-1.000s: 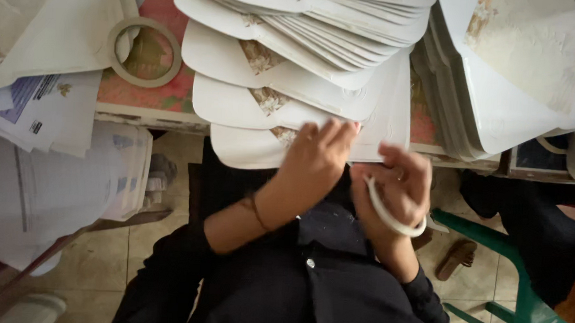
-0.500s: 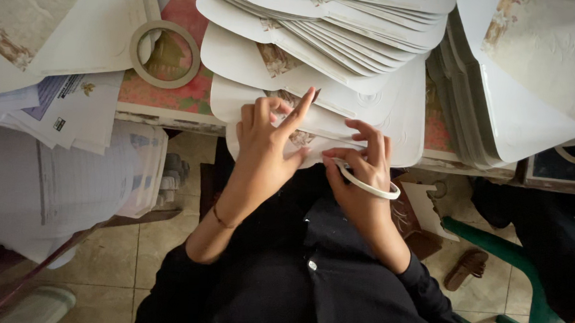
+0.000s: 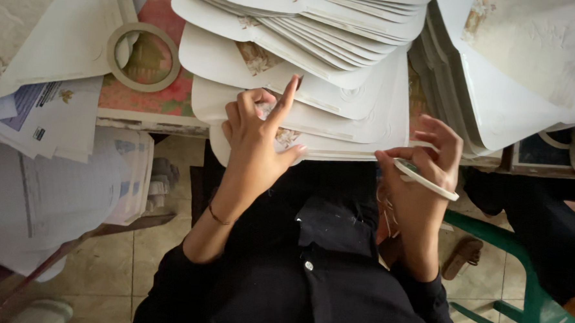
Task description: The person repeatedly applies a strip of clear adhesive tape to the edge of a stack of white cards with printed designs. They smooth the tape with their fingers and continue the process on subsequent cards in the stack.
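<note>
Head view: the left hand (image 3: 259,138) lies on the nearest sheet of a fanned stack of white cards (image 3: 302,110) that overhang the table edge (image 3: 147,124). Its index finger points up along the sheet and its thumb is spread wide, so the hand is open and pressing, not gripping. The right hand (image 3: 423,170) is just right of the stack's near corner, fingers curled and closed on a white tape ring (image 3: 425,179) that crosses the palm at a slant. Whether a strip is already pulled free I cannot tell.

To do this well, I would judge that the left palm should keep the top card flat and still, pressing near the edge being worked, so the cards beneath do not slide. The right hand should bring the ring close to the card's near edge before laying tape, holding it taut and square.

A second, larger tape roll (image 3: 143,57) lies far left on the table, beside printed papers (image 3: 50,115). Another card pile (image 3: 498,80) sits far right; a green chair (image 3: 527,295) is near right.
</note>
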